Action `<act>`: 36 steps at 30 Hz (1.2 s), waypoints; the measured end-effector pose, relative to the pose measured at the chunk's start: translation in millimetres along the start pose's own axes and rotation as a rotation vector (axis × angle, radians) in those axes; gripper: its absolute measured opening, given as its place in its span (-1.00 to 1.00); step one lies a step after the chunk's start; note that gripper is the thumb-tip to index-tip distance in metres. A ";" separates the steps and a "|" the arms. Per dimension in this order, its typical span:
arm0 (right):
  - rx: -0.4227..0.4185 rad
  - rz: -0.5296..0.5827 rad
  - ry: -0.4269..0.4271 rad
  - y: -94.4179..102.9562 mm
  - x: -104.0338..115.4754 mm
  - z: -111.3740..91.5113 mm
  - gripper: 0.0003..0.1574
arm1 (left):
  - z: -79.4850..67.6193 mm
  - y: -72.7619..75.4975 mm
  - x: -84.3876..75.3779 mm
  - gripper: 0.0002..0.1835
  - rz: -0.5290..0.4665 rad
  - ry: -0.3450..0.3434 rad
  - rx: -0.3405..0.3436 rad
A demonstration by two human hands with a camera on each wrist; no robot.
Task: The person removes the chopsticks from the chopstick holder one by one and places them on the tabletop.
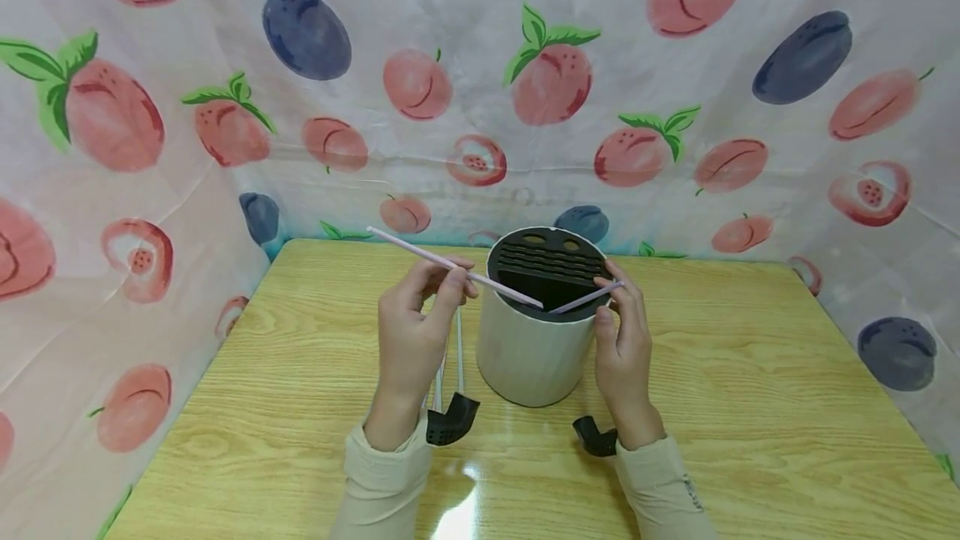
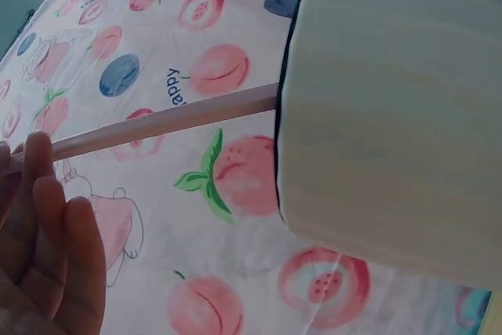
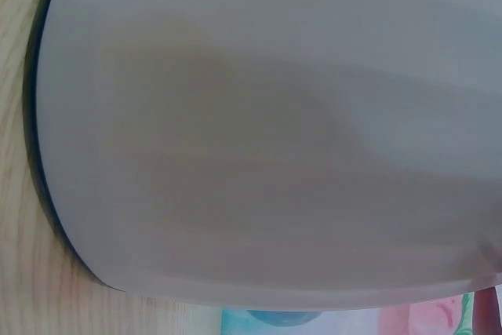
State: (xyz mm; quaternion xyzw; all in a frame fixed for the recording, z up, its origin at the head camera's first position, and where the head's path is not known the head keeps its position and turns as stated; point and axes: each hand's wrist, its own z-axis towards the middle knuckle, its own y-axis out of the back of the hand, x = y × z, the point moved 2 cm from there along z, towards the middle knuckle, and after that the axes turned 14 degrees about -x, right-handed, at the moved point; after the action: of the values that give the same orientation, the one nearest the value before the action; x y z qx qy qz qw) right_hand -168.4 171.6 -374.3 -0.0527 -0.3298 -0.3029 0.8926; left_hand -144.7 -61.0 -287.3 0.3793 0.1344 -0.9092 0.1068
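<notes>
My left hand (image 1: pixel 420 315) pinches a long, pale purple chopstick (image 1: pixel 420 252) between thumb and fingers. It slants down to the right, its lower end at the wide opening in the holder's black top. The holder (image 1: pixel 534 357) is a white upright cylinder with a slotted black top (image 1: pixel 551 261). A second purple chopstick (image 1: pixel 585 297) leans out of the opening over the right rim, close by the fingers of my right hand (image 1: pixel 624 340). That hand grips the holder's right side at the rim. In the right wrist view the holder's wall (image 3: pixel 267 139) fills most of the picture.
Several thin pale sticks (image 1: pixel 460 348) lie on the wooden table (image 1: pixel 750 382), partly behind my left forearm. Black wrist-camera mounts (image 1: pixel 452 419) show by both cuffs. A fruit-print cloth (image 1: pixel 480 90) hangs behind the table and along its sides.
</notes>
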 end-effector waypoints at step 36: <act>0.006 -0.020 -0.004 -5.3 -1.4 1.8 -0.51 | 29.0 69.2 88.3 -0.71 0.391 0.159 -0.081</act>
State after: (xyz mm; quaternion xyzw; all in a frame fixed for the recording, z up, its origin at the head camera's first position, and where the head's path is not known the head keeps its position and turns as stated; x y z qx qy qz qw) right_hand -173.3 168.5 -374.3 -0.0475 -0.3331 -0.3105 0.8890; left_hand -204.3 -143.8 -342.4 0.4640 0.1028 -0.8322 0.2857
